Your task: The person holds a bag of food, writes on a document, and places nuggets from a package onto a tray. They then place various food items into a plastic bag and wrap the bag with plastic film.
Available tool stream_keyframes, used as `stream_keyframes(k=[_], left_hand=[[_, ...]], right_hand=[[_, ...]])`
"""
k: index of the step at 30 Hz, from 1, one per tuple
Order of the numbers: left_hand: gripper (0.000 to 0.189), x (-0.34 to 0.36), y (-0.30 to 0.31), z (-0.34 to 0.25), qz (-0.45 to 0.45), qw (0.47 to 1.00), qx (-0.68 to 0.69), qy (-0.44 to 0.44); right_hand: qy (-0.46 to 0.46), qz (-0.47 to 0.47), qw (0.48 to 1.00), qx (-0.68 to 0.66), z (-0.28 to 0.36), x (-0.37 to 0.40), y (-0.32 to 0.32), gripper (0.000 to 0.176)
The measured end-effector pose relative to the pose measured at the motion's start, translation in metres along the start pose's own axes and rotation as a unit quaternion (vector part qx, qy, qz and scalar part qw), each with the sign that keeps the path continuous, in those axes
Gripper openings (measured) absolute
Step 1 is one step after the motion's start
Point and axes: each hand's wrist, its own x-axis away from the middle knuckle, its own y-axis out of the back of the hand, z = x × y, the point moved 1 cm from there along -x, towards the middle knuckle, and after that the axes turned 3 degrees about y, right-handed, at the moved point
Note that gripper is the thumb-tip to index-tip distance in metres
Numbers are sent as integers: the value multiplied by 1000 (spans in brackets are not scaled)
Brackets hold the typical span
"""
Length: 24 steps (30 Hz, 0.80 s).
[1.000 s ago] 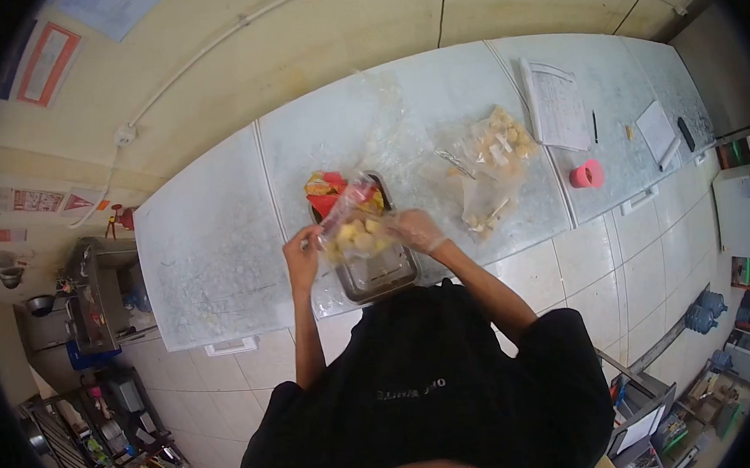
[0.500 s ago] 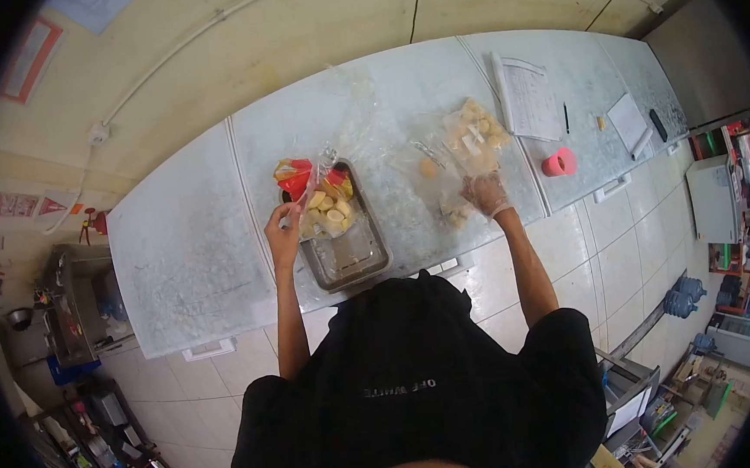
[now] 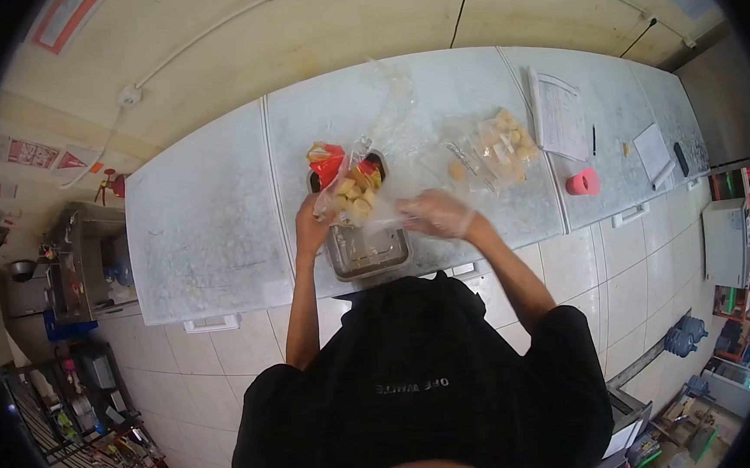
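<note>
My left hand [image 3: 310,227] pinches the edge of a clear plastic bag [image 3: 354,202] holding several pale yellow round pieces. The bag is over a metal tray [image 3: 367,245], in front of a red and yellow packet [image 3: 327,164] at the tray's far end. My right hand [image 3: 436,214], in a clear plastic glove, is just right of this bag. Motion smears its fingers, and a blurred translucent film lies between it and the bag. Beyond it on the table are a single round piece [image 3: 457,171] and a second clear bag [image 3: 508,148] full of similar pieces.
Crumpled clear plastic [image 3: 392,102] lies behind the tray. To the right are a pink cup [image 3: 583,182], an open notebook [image 3: 560,117], a pen [image 3: 595,140], a smaller pad [image 3: 652,152] and a dark handheld object [image 3: 681,159]. A wall borders the table's far side.
My right hand has moved left, from beside the bag of pieces toward the bag at my left hand. My left hand stays at its bag. The view has shifted slightly.
</note>
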Motion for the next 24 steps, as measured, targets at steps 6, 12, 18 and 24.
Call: stream_keyframes(k=[6,12,18,24], left_hand=[[26,-37,-7,67,37,989,129,62],[39,-30,-27,103,90,945,301,84],[54,23,-15,46,-37,950,298,91],[64,90,-23,19,-83,980,162,77]], right_hand=[[37,4,998,-47,-23,-92,-99,18],[95,-145,984,39,-62,-102,-170,19],[-8,-302,948,102,-24,-62,-44,38],[-536,-240,803,105,-132,54,-46,52]])
